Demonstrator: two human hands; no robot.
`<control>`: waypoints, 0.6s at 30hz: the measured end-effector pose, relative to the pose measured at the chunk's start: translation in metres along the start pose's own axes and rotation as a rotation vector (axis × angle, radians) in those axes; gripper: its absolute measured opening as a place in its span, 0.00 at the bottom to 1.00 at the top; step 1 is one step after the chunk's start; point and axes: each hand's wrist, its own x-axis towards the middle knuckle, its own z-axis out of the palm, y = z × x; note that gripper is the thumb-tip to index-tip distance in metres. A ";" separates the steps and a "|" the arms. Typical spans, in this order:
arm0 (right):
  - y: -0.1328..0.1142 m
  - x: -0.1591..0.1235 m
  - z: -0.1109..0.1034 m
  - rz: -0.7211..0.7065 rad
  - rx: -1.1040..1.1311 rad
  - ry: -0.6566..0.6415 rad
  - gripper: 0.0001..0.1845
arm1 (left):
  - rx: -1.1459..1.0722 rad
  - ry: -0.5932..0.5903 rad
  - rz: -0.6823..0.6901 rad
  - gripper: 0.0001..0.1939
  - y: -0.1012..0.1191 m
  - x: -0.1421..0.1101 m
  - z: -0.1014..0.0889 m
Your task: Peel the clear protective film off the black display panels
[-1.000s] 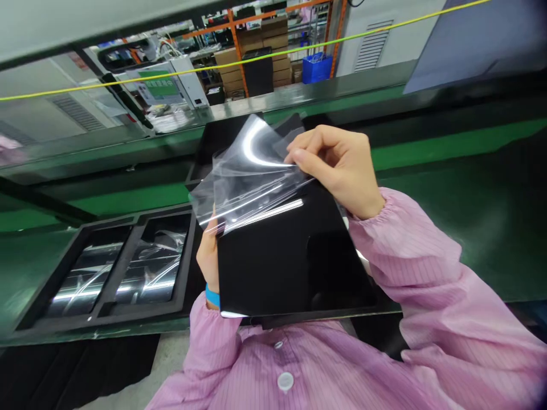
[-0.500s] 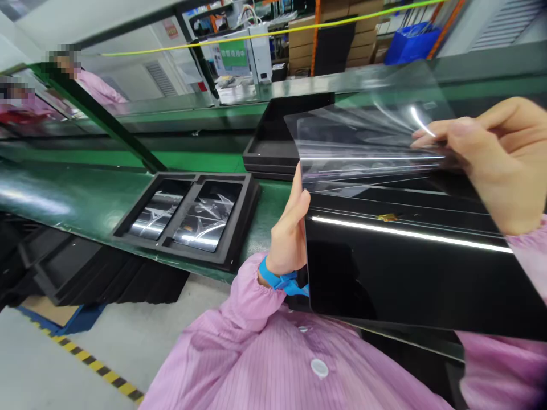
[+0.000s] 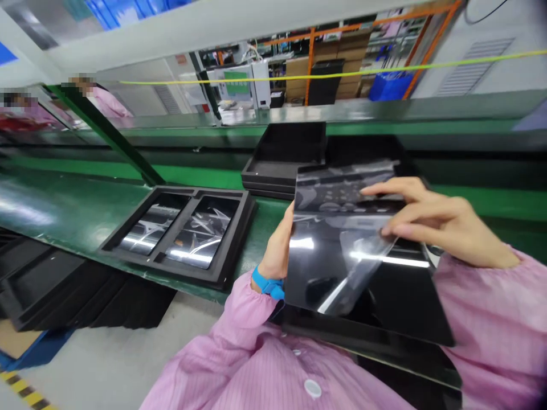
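Note:
My left hand (image 3: 277,245), with a blue band at the wrist, grips the left edge of a glossy black flat screen panel (image 3: 410,302). Its fingers are partly hidden behind the panel, which is tilted in front of my body. A clear protective film (image 3: 314,245) covers much of the panel's left and upper part, creased and bunched along its right side. Over the panel, my right hand (image 3: 444,225) pinches that film's edge between thumb and fingers, the index finger stretched along the top.
To the left, a black foam tray (image 3: 243,228) on the green bench (image 3: 72,199) holds two glossy panels (image 3: 207,230). Stacked black trays (image 3: 284,171) stand behind. More black trays (image 3: 47,279) sit below the bench edge at left. A green post (image 3: 106,136) slants at the back.
The film, earlier raised and curled above the panel's far edge, now lies lower across the panel. My right hand has come down and left with it. The panel appears farther from the camera.

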 end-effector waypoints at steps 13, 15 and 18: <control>-0.028 -0.006 0.012 0.284 -0.513 0.503 0.18 | 0.053 -0.203 0.004 0.47 -0.040 -0.044 -0.049; -0.051 -0.009 0.018 0.111 -0.800 0.530 0.18 | 0.092 -0.167 0.005 0.46 -0.040 -0.049 -0.052; -0.086 -0.018 0.035 -0.238 -0.934 0.336 0.15 | 0.088 -0.129 -0.042 0.44 -0.046 -0.056 -0.058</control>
